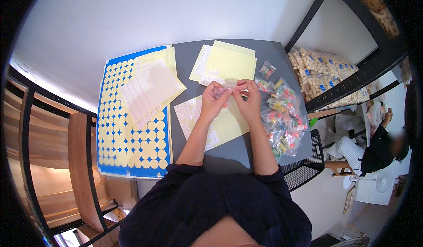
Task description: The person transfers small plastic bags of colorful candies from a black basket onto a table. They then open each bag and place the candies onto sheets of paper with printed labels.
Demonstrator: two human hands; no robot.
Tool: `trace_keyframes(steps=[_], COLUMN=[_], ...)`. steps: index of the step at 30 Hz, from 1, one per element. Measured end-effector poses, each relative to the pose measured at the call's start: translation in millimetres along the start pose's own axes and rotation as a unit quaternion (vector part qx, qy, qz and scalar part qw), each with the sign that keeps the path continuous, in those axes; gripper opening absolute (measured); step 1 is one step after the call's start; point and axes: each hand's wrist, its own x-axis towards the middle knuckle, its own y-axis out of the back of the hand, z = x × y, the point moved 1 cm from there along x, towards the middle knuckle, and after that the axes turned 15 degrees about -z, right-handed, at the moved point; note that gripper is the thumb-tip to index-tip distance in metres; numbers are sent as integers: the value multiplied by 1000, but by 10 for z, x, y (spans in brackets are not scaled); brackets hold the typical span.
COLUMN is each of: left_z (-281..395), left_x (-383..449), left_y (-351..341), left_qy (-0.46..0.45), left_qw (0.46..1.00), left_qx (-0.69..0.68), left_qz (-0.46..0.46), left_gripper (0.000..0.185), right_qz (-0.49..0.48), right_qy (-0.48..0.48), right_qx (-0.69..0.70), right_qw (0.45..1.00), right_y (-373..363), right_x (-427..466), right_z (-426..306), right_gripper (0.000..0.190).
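Note:
Over a grey table (228, 165), my left hand (214, 102) and my right hand (248, 101) meet at the fingertips. Between them is a small clear plastic bag (219, 90), pinched at its upper edge; a bit of red shows below it. Whether a sticker lies between the fingertips is too small to tell. Under my wrists rests a yellowish label sheet (231, 124) with several white printed stickers along its left side. Farther back lie two more label sheets (233, 57), overlapping. To the right of my right hand is a heap of clear bags (286, 115) with colourful contents.
At left, blue sheets of round cream stickers (132, 154) lie under a translucent label sheet (152, 88). One bag (267, 70) sits apart behind the heap. A black mesh basket (302, 172) stands beyond the table's right edge. Packed bags (327, 75) fill a shelf; a person (378, 154) sits farther right.

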Motion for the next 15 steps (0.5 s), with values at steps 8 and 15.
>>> trace_keyframes(steps=[8,15], left_z=[35,10], left_x=[-9,-11], left_y=[15,13], left_qy=[-34,-30], left_qw=[999,999], left_qx=[-7,-2], left_qz=[-42,-45], left_gripper=[21,21], right_qz=[-15,-23], right_qy=[-54,-66], right_qx=[235,252], right_qw=[970,965], right_y=[13,64], right_x=[-13,-15], right_z=[30,54], right_gripper=[26,28])
